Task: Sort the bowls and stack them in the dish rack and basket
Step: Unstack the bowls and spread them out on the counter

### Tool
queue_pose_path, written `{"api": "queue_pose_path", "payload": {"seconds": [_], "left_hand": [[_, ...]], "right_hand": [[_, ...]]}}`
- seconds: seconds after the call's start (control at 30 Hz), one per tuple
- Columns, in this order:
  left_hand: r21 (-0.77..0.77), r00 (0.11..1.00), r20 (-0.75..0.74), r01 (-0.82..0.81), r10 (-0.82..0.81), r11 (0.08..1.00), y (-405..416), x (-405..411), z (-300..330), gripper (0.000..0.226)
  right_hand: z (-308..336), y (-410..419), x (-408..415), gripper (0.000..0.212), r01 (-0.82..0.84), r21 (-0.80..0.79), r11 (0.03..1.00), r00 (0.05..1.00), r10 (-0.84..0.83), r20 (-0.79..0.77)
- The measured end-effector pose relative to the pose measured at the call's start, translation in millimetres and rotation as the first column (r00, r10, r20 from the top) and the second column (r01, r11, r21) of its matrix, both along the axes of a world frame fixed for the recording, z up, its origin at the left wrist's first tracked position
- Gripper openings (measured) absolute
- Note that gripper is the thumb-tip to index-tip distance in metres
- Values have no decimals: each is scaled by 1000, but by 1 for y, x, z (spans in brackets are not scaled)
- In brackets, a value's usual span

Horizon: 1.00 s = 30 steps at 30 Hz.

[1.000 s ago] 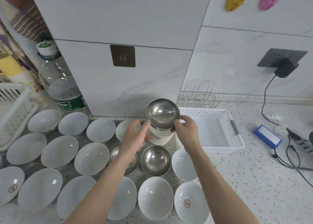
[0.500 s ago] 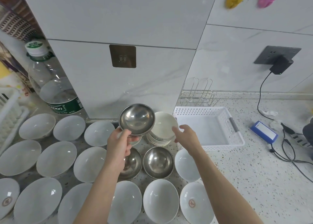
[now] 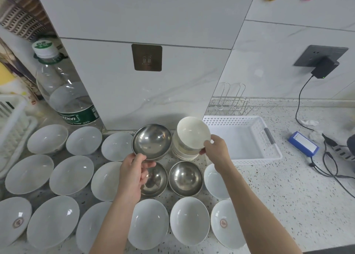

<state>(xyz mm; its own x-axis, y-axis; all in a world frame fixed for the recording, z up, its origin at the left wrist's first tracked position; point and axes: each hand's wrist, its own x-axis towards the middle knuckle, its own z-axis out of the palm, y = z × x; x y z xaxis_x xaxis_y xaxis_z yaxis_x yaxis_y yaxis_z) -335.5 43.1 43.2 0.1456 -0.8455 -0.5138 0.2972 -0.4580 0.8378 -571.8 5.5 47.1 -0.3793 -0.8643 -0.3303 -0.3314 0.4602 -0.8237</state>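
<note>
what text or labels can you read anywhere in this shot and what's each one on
"...tbon": white letters on the green label of the large water bottle; the first letters curve out of sight.
"Water 4.5L": small print below that, roughly legible.
Bottle cap: green print, too blurred to read.
Red round marks inside two white bowls: too small to read.
Blue box: white label, print unreadable.
Brown wall plate: faint embossed marks, unreadable.

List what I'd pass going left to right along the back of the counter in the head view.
White rack → water bottle → steel bowl in left hand → cream bowl in right hand → white basket → blue box.
</note>
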Motion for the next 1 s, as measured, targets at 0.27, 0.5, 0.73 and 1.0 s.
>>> {"api": "queue_pose_path", "payload": {"seconds": [0.27, 0.5, 0.73, 1.0], "left_hand": [[2, 997, 3, 75, -75, 997, 14, -13, -4, 5], [17, 986, -2, 165, -165, 986, 29, -47, -9, 6], [39, 984, 5, 177, -177, 983, 53, -97, -13, 6], [57, 996, 26, 82, -84, 995, 85, -157, -20, 10]], "right_hand": [[17, 48, -49, 28, 240, -141, 961, 965, -219, 146], [14, 100, -97, 34, 402, -145, 904, 915, -389, 110], [-21, 138, -151, 32, 308, -71, 949, 948, -312, -57], [-54, 142, -192, 40, 22, 78, 997, 997, -16, -81]]}}
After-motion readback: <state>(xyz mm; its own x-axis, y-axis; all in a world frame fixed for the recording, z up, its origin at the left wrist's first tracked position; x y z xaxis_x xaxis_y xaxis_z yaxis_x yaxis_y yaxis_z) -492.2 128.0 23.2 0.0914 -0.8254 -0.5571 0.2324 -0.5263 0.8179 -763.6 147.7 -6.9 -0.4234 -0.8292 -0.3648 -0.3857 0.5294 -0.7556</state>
